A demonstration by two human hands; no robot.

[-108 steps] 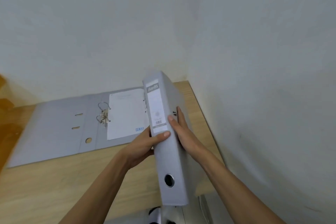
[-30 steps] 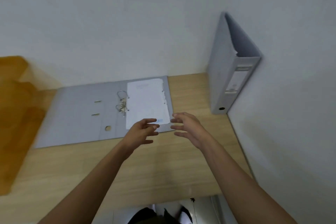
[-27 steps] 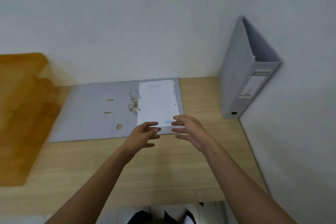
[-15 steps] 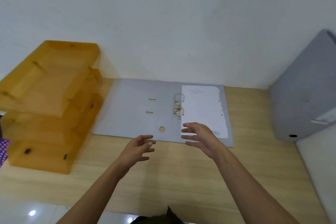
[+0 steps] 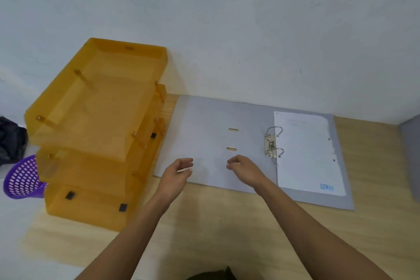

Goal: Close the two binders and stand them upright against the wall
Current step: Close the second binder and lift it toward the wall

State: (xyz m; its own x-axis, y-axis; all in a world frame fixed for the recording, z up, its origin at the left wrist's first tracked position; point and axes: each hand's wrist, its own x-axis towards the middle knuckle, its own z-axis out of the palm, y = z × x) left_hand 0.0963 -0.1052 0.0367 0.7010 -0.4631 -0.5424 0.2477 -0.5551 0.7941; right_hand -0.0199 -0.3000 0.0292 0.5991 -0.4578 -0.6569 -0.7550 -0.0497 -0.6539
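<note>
A grey lever-arch binder [image 5: 204, 134] lies open and flat on the wooden desk [image 5: 227, 223], its metal rings [image 5: 273, 142] up and a white sheet [image 5: 306, 152] on its right half. My left hand [image 5: 178, 173] hovers over the near edge of the binder's left cover, fingers loosely curled and holding nothing. My right hand [image 5: 244, 169] hovers just right of it, over the spine area, also with nothing in it. The second grey binder [image 5: 411, 157] stands closed at the far right edge, mostly cut off by the frame.
A stack of orange translucent letter trays [image 5: 97, 125] stands left of the open binder, close to its left edge. A purple perforated basket [image 5: 22, 177] and a dark object [image 5: 11, 141] sit beyond the desk at far left. The white wall [image 5: 227, 29] runs behind.
My view has swung left, so the standing binder slid to the right edge and the trays came into view. Both hands moved left over the open binder's left cover.
</note>
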